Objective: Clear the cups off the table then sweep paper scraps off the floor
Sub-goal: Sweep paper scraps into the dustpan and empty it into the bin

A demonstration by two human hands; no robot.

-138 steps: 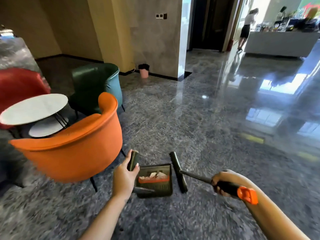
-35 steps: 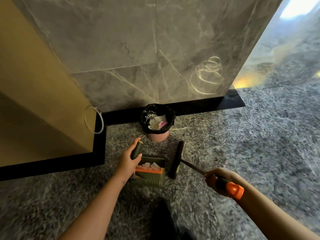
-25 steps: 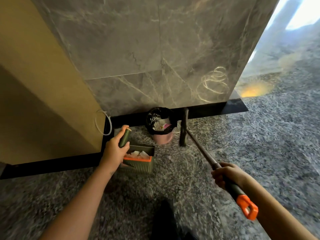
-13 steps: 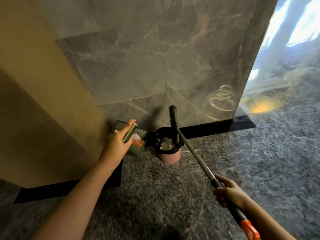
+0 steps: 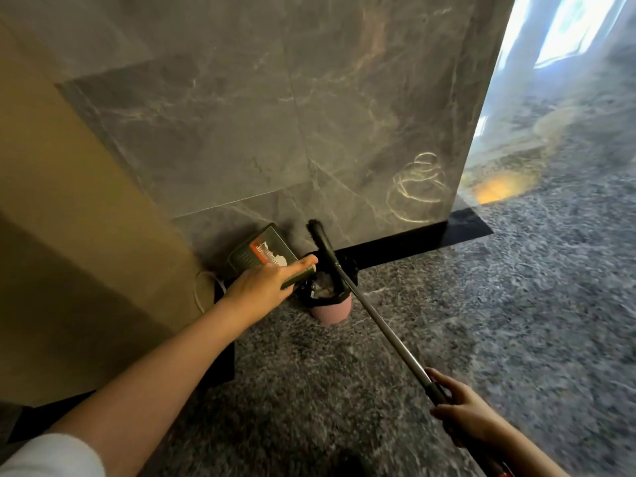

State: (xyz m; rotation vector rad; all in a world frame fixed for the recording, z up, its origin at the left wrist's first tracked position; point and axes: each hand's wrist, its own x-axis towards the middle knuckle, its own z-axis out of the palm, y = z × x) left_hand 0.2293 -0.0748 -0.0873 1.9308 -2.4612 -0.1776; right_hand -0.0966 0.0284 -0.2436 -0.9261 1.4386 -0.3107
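Nearest us, our right hand [image 5: 463, 413] has its fingers wrapped round the near end of the long broom with a grey metal shaft and black brush head [image 5: 385, 335]. The broom slants up and away so that its head stands just over the bin. Further out, our left hand [image 5: 263, 287] is curled tight on the stubby handle of the dark green plastic dustpan with an orange strip [image 5: 261, 251], which is tipped on edge just left of and above the small pink waste bin lined with a black bag [image 5: 332, 309]. The white paper scraps [image 5: 273, 258] lie in the pan against the orange strip, not yet in the bin. We judge this to be the emptying step. We should bring the pan's lip squarely over the bin mouth, tilt it steeper, and use the brush head to coax out anything that clings, going slowly so nothing drifts onto the speckled grey stone floor [image 5: 481, 304]. Behind it all stands the grey marble wall [image 5: 309, 115].
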